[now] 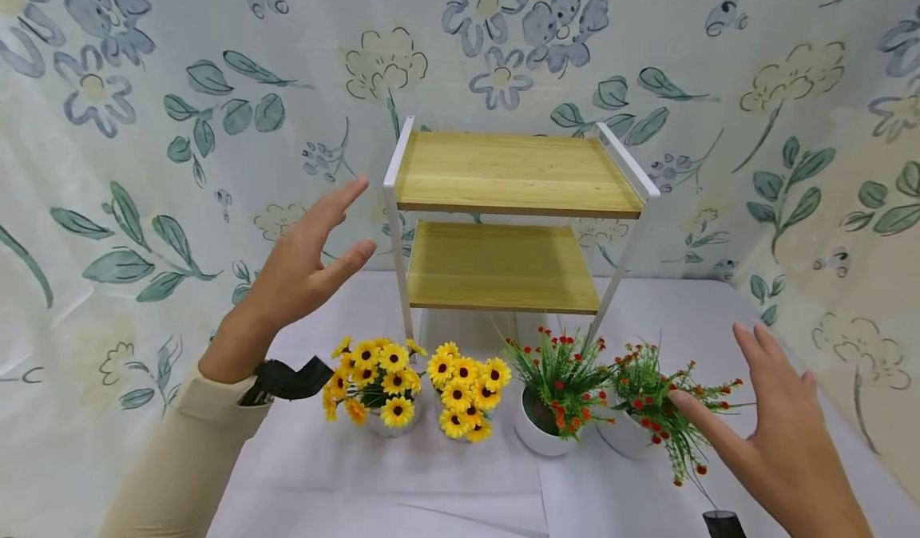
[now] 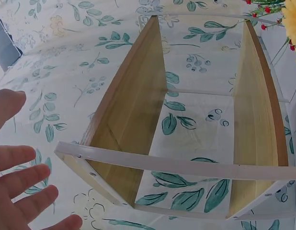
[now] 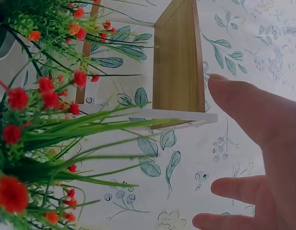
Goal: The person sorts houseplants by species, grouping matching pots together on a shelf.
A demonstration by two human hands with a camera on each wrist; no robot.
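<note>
our left hand (image 1: 305,263) hovers open at centre left, our right hand (image 1: 779,434) open at lower right — fingers spread, gripping nothing, seemingly poised either side of the two-tier wooden shelf (image 1: 513,227) at centre; four potted flowers (image 1: 460,390) stand below.

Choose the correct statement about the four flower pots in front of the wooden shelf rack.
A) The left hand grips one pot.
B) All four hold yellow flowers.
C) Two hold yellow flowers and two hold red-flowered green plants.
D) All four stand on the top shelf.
C: on the table, two pots of yellow flowers stand left of two red-flowered green plants; both shelves of the rack are bare, and both hands are free.
</note>
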